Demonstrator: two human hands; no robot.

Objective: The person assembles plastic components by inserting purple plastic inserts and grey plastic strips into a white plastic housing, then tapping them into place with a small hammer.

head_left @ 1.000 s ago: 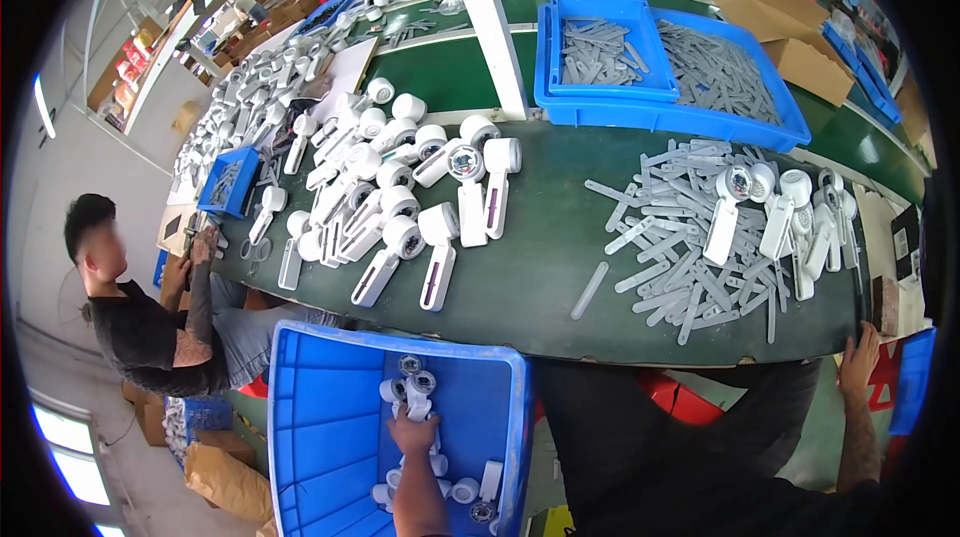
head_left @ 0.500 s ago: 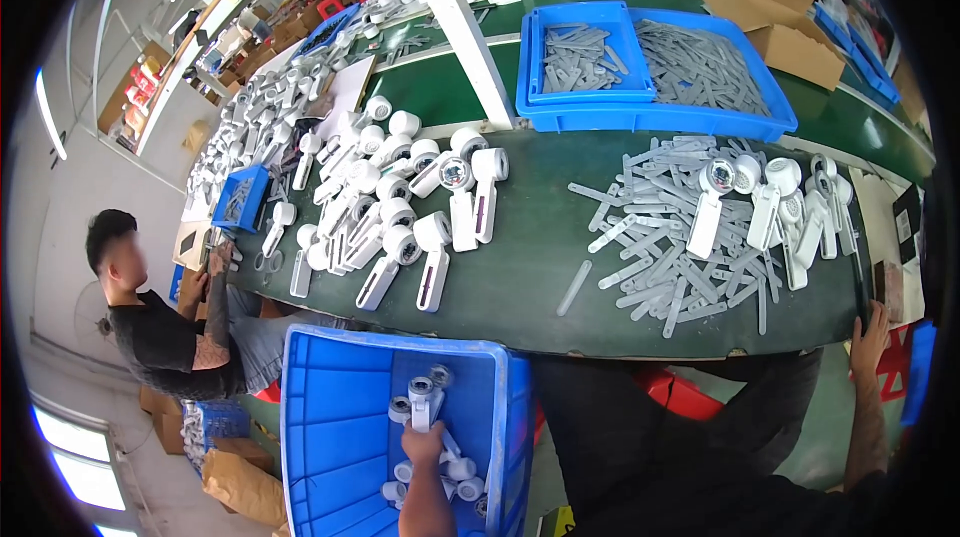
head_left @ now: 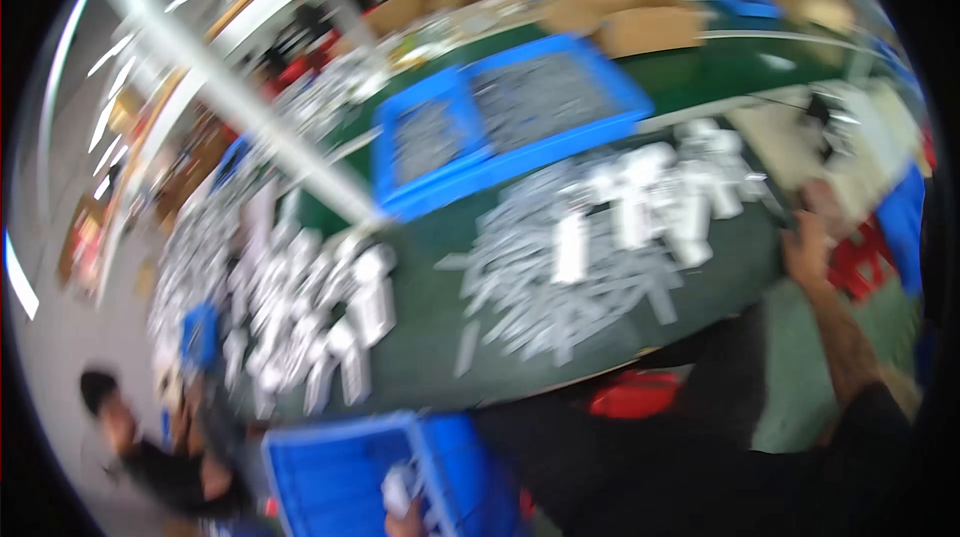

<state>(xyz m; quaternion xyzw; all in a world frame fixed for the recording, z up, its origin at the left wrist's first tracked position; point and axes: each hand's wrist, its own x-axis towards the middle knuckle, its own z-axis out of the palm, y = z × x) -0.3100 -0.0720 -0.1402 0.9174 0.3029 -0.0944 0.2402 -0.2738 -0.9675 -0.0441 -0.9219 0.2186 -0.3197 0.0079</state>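
By the left hand [head_left: 404,522], a white device [head_left: 398,485] is held in a closed grip, at the opening of the blue bin [head_left: 335,477]. The right hand [head_left: 808,243] is placed beside the bench [head_left: 415,337]; whether its grip is closed cannot be told.

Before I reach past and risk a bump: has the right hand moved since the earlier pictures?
No, as far as blur shows: the right hand stays by the right edge of the table; only the view swung.
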